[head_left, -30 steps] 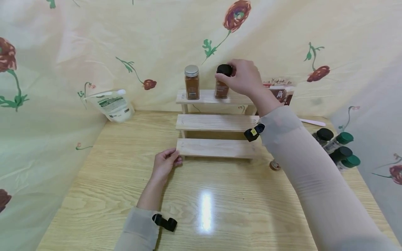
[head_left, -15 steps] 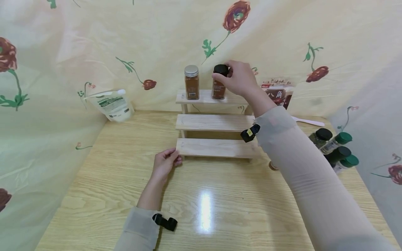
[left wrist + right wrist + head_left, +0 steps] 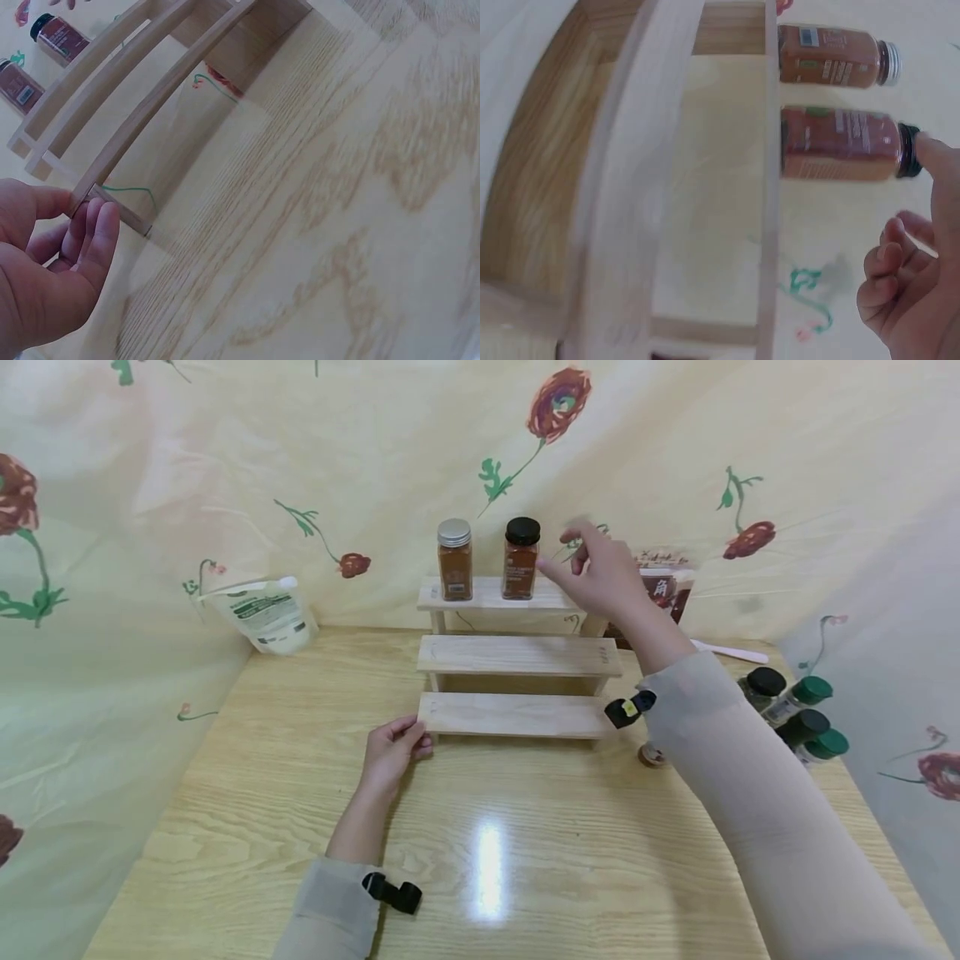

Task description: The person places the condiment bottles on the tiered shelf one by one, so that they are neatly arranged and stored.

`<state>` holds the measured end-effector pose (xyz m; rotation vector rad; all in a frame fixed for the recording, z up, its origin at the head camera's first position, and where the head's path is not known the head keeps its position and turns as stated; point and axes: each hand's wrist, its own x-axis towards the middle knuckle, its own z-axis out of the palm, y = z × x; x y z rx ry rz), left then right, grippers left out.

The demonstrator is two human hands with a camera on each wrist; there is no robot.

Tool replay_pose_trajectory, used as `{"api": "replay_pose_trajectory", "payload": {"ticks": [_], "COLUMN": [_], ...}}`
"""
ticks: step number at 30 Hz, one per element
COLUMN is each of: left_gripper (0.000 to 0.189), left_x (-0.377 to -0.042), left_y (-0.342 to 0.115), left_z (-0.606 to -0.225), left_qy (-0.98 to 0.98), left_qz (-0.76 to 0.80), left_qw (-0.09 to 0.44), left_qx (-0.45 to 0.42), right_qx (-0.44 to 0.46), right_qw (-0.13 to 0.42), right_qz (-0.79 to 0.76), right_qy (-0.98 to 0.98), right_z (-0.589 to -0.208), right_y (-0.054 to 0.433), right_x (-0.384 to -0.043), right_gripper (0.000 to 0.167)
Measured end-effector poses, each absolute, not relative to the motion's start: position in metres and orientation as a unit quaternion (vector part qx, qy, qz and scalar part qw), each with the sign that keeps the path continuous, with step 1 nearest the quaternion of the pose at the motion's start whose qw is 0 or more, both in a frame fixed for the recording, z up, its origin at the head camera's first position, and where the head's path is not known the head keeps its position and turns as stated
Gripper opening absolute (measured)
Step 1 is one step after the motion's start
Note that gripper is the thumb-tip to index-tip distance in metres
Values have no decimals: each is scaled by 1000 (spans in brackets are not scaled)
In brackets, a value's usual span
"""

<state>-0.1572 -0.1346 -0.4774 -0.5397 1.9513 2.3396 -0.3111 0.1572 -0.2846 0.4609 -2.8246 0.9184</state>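
Note:
A pale wooden three-step rack (image 3: 517, 655) stands at the back of the table. On its top step, a silver-lidded jar of orange-brown spice (image 3: 455, 564) is upright at the left. To its right stands a black-lidded jar of reddish-brown spice (image 3: 521, 560). My right hand (image 3: 603, 578) is just right of that jar, thumb and fingers spread apart and holding nothing. In the right wrist view, the thumb appears close to the black lid (image 3: 910, 150). My left hand (image 3: 64, 262) pinches the left end of the rack's lowest step between thumb and fingers.
Several black- and green-lidded jars (image 3: 802, 714) cluster at the right, partly behind my sleeve. A small round-ended item (image 3: 651, 755) lies beside the forearm. A dark red pouch (image 3: 666, 585) and a white handle (image 3: 731, 652) sit behind; a white pouch (image 3: 270, 614) leans at the left.
My right hand slid the black-lidded jar slightly left along the top step, then let it go and drew back to the right. The left hand stayed on the rack.

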Motion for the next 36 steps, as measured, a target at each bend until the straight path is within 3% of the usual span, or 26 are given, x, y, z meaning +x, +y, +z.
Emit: {"api": "replay_pose_trajectory", "payload": {"ticks": [12,20,36], "left_gripper": [32,33,33], "left_x": [-159,-158,-156], "left_y": [-136,-136,-134], "left_z": [-478,-480,-477], "left_qy": [637,637,633], "left_qz": [750,751,751], "left_qw": [22,26,31], "left_qx": [-176,-174,-182], "right_qx": [175,169,135], "right_qw": [107,121,74], "right_qz": [325,327,279], "right_qy": [-923,-922,-948], "right_z": [-323,-335,-341], "right_y": [206,229,294], "right_x": [-291,-273,-245], "right_gripper": [37,32,39]}}
